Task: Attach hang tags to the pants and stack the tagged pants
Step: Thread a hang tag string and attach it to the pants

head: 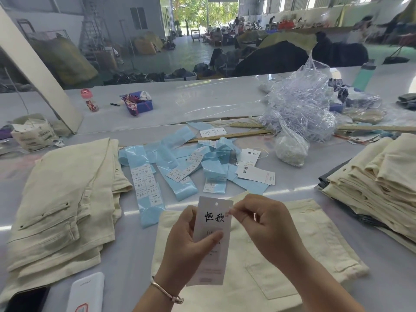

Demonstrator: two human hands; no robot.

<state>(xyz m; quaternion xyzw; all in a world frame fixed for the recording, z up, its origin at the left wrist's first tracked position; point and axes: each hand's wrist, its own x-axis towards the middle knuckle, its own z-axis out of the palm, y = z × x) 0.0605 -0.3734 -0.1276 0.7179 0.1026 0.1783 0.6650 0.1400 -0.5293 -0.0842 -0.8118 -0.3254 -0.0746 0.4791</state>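
Observation:
My left hand (189, 244) grips a white hang tag (213, 219) with black characters and a punched hole at its top, held upright in front of me. My right hand (265, 226) pinches something small at the tag's upper right edge; what it is I cannot make out. Beneath both hands lies a cream pair of pants (292, 262), flat, with a back pocket showing. A cream stack of pants (63, 199) sits at the left, and a taller folded pile of pants (378, 183) at the right.
Blue sticker strips (148, 183) and loose white tags (256, 174) are scattered across the middle of the table (135, 255). A clear plastic bag of fasteners (299, 109) and wooden rulers (236, 135) lie behind. A white power bank (86, 293) and a dark phone (24, 300) sit near left.

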